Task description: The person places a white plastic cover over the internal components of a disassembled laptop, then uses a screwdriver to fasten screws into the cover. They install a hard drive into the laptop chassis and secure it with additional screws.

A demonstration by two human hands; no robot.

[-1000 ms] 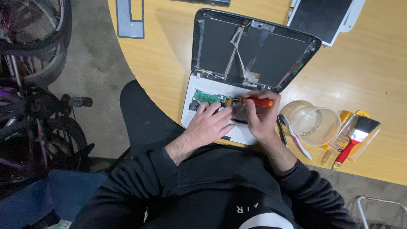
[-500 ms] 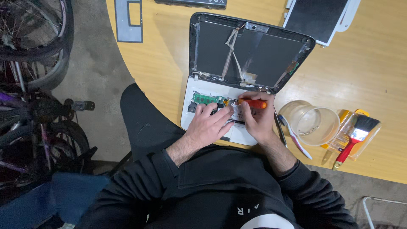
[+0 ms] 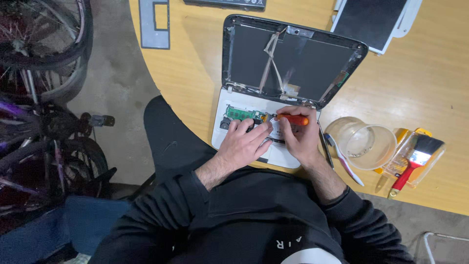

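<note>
A small white laptop lies open on the wooden table, its screen panel removed so the bare dark lid with cables shows. Its base is opened, exposing a green circuit board. My left hand rests flat on the base, fingers spread over the parts. My right hand grips an orange-handled screwdriver, its tip pointing left into the open base beside the board.
A clear plastic cup, a red-handled paintbrush, a white and blue tool and yellow tools lie at the right. A detached screen panel sits at the back right, a grey bezel at the back left. Bicycles stand left.
The view has shifted slightly, so the laptop sits a little higher in frame. Both hands stay on the laptop base, and the screwdriver keeps its place in the right hand.
</note>
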